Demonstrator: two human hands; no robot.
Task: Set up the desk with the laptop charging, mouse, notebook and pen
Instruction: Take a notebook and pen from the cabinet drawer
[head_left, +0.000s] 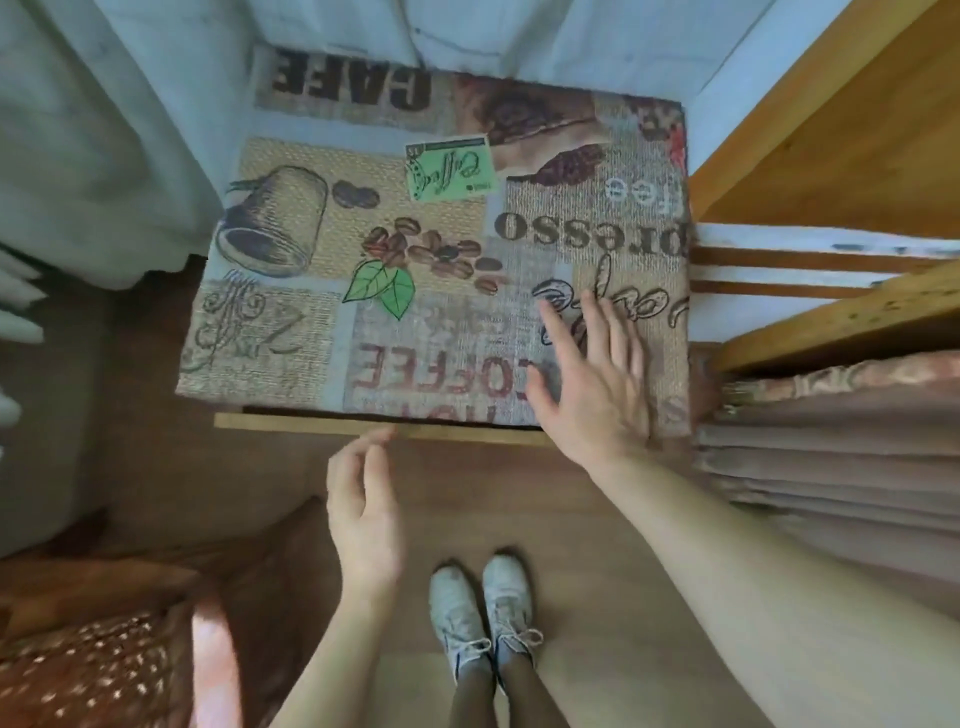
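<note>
A small desk (291, 422) stands in front of me, covered by a coffee-print cloth (415, 249) with words such as CAFE and COFFEE. My right hand (592, 379) lies flat on the cloth near the desk's front right corner, fingers spread, holding nothing. My left hand (363, 509) hovers just below the wooden front edge, fingers loosely curled and apart, empty. No laptop, charger, mouse, notebook or pen shows in this view.
A wooden shelf unit (831, 156) stands to the right of the desk, with folded brownish fabric (831, 457) below it. Pale curtains (104, 156) hang on the left and behind. A speckled brown seat (88, 670) is at the lower left. My white shoes (483, 618) stand on the wood floor.
</note>
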